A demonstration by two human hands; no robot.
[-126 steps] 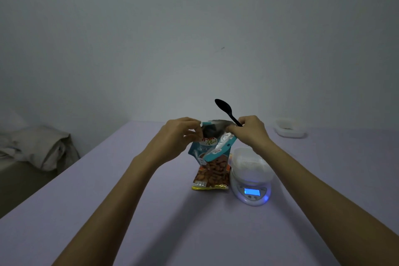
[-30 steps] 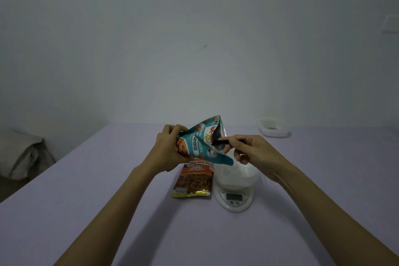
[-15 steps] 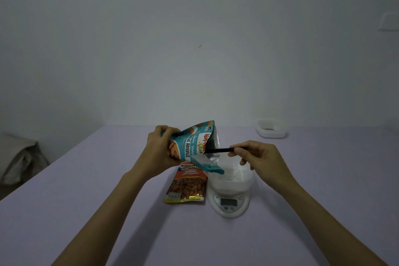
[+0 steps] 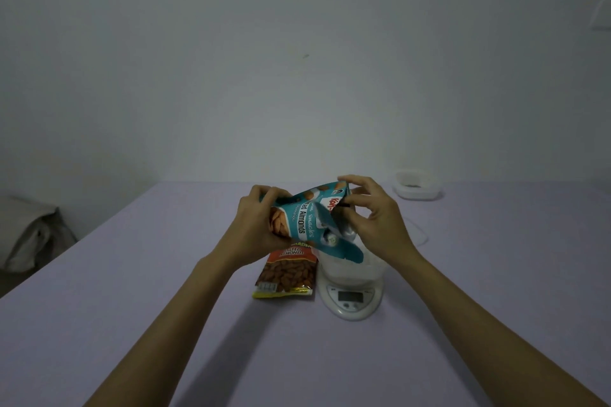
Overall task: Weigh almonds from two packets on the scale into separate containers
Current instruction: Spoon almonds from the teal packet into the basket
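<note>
Left hand [image 4: 261, 225] grips teal packet [image 4: 305, 223] tilted mouth-right over scale container [image 4: 350, 269]; right hand [image 4: 373, 218] pinches spoon at mouth.

Two almond packets are in view: one teal packet [image 4: 305, 225] held in the air at the centre of the scene, and one orange packet [image 4: 287, 269] lying flat on the worktop [image 4: 132, 274] just toward 7 o'clock from it. One white scale [image 4: 353, 299] stands just at 3 o'clock of the orange packet. Two white containers show: one container [image 4: 357, 269] on the scale, and a second container [image 4: 417, 189] well apart toward 1 o'clock, near the far edge. One clear flat lid [image 4: 419, 235] lies at 3 o'clock of the scale. Two hands: the left hand [image 4: 256, 228] and the right hand [image 4: 380, 218], each on the teal packet.
</note>
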